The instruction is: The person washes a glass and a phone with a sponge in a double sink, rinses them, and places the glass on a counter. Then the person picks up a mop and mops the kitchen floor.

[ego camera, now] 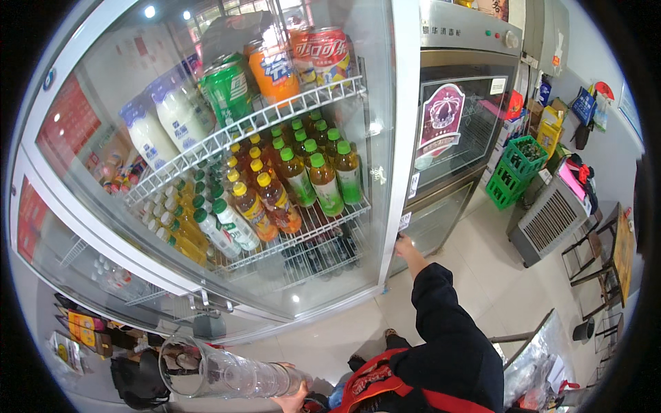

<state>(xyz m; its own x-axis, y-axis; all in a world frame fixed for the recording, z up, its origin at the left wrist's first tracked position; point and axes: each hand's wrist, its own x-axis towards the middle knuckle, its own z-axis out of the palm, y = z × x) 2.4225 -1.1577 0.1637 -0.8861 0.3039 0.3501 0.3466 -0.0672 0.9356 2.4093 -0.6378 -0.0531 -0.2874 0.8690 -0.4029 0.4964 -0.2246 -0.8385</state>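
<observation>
At the bottom, my left hand [293, 393] is wrapped around the narrow end of a long stack of clear nested cups [242, 371]. The stack lies sideways, its wide mouth pointing left. My right arm, in a dark sleeve, reaches forward past the fridge's right edge. There my right hand [407, 247] grips the left edge of the lower glass door [439, 227] of a steel disinfection cabinet [465, 36]; its fingertips are partly hidden. The cabinet's upper glass door [454, 124] bears a purple crest sticker.
A glass-door drinks fridge [390, 155] holds cans, milk bottles and many capped drink bottles. Green crates [508, 180] and an air cooler [550, 217] stand to the right, near a wooden table [622, 253]. A black bag [139, 379] is at lower left, a plastic-covered surface [539, 361] at lower right.
</observation>
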